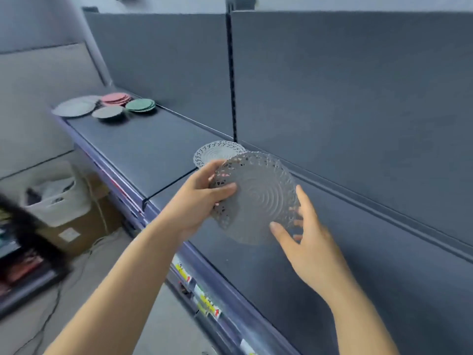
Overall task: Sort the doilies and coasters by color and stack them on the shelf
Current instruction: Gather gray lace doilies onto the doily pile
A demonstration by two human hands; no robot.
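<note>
A grey lace-edged doily (258,196) is held tilted above the dark shelf (143,144). My left hand (202,198) grips its left edge, thumb on top; something pink shows through the lace holes. My right hand (304,237) touches its lower right edge with spread fingers. A second pale grey doily (215,152) lies flat on the shelf just behind. At the shelf's far left end sit a pink stack (115,98), a green stack (140,105), a small grey stack (107,113) and a large grey doily (74,108).
Price labels (202,298) line the shelf's front rail. A slotted upright (231,73) divides the back panels. On the floor to the left stand a white basket (56,196) on a cardboard box (82,226), with cables and a low dark rack (23,272).
</note>
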